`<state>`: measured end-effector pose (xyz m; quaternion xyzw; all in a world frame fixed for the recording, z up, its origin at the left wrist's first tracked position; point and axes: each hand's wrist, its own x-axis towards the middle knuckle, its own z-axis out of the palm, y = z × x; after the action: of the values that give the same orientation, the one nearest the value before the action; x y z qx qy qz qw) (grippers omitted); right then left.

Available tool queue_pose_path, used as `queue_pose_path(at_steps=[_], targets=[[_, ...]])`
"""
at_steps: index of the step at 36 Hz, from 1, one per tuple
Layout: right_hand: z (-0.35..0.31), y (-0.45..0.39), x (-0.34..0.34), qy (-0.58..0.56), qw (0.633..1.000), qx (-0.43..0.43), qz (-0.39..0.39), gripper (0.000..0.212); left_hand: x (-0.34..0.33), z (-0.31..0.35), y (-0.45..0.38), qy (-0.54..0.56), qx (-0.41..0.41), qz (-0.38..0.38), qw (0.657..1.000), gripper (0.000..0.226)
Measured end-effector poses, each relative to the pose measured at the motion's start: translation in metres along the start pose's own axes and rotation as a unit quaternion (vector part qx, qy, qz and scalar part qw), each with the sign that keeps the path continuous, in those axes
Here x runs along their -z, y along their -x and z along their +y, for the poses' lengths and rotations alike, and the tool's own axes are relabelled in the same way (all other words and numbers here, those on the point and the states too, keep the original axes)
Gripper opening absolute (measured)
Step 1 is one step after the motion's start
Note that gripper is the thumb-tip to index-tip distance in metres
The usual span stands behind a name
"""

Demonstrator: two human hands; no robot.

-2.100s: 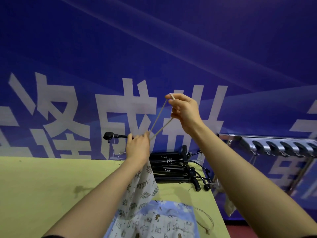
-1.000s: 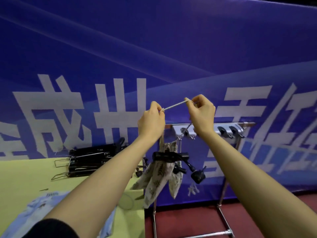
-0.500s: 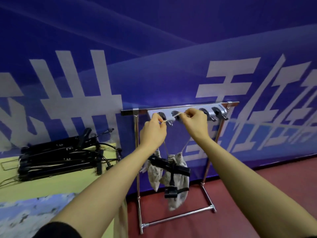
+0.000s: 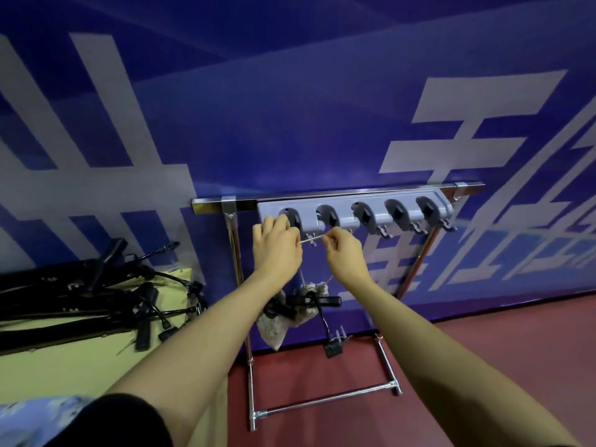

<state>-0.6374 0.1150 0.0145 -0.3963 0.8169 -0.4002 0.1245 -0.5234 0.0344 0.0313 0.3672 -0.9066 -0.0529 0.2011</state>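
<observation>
My left hand (image 4: 276,245) and my right hand (image 4: 343,250) each pinch an end of a thin pale drawstring (image 4: 312,238), stretched between them at the leftmost small hook of a grey hook rail (image 4: 346,217). Below the hands a leaf-patterned fabric bag (image 4: 274,327) hangs from the string, with a black clip hanger (image 4: 316,301) across it. Whether the string lies over the hook is hard to tell.
The rail sits on a chrome floor rack (image 4: 250,366) standing on red floor before a blue banner wall. At left, a yellow-green table (image 4: 58,359) carries a pile of black hangers (image 4: 80,304). A blue patterned cloth (image 4: 35,417) shows at the bottom left.
Both hands carried the string and hanging bag from above the table rightward and down to the hook rail. The view turned from the table to the rack.
</observation>
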Motion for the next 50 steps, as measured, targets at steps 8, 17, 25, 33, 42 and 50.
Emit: queue_pose_path(at_steps=[8,17,25,33,42,50], targets=[[0.018,-0.017,-0.020,0.038,0.998,-0.037,-0.044,0.023,-0.024,-0.006,-0.010,-0.054,-0.024,-0.046,0.997,0.021],[0.010,0.001,-0.015,0.080,0.994,-0.052,-0.062,0.020,-0.014,-0.013,0.014,0.012,-0.009,-0.036,0.999,0.033],[-0.023,0.044,-0.005,0.067,0.997,-0.004,-0.041,0.018,0.022,-0.012,0.063,0.074,0.037,-0.011,0.997,0.031],[-0.058,0.103,-0.019,0.054,0.996,0.033,-0.065,0.020,0.066,-0.033,0.128,0.115,0.101,-0.039,0.987,0.021],[-0.099,0.140,-0.065,0.025,0.993,0.083,-0.083,0.018,0.097,-0.080,0.181,0.132,0.176,-0.032,0.975,0.017],[-0.137,0.174,-0.151,0.019,0.986,0.094,-0.139,0.018,0.106,-0.166,0.241,0.163,0.255,-0.039,0.952,0.010]])
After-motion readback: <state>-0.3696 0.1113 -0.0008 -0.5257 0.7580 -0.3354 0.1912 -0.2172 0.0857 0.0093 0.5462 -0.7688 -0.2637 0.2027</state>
